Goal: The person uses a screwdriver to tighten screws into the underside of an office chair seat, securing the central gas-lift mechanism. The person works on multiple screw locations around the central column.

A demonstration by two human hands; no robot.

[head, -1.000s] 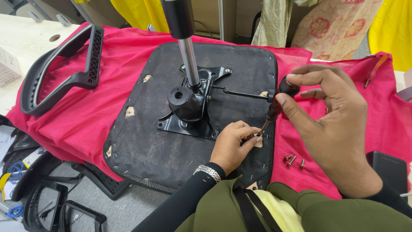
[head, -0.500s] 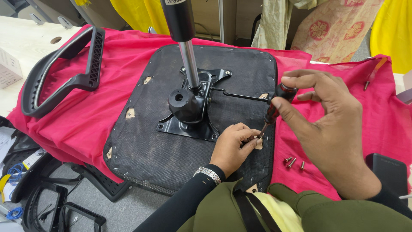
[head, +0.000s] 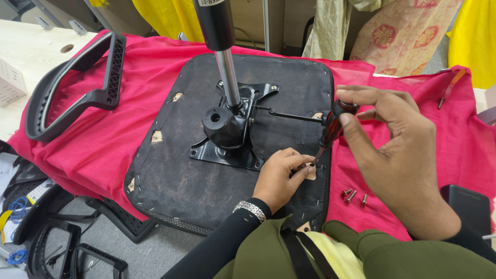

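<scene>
Right hand (head: 398,155) has lowered the screwdriver (head: 330,129) slightly.

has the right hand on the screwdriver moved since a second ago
Barely. The right hand still grips the screwdriver upright at the seat base edge, beside the lever.

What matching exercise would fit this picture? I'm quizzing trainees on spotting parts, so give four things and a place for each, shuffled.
Things:
1. screwdriver
2. loose screws
3. armrest
4. metal plate

Places:
A. on the red cloth, far left
B. bolted at the middle of the seat underside
C. gripped by the right hand, its tip beside the left hand
D. on the cloth just right of the seat

Pairs: 1-C, 2-D, 3-A, 4-B
</scene>
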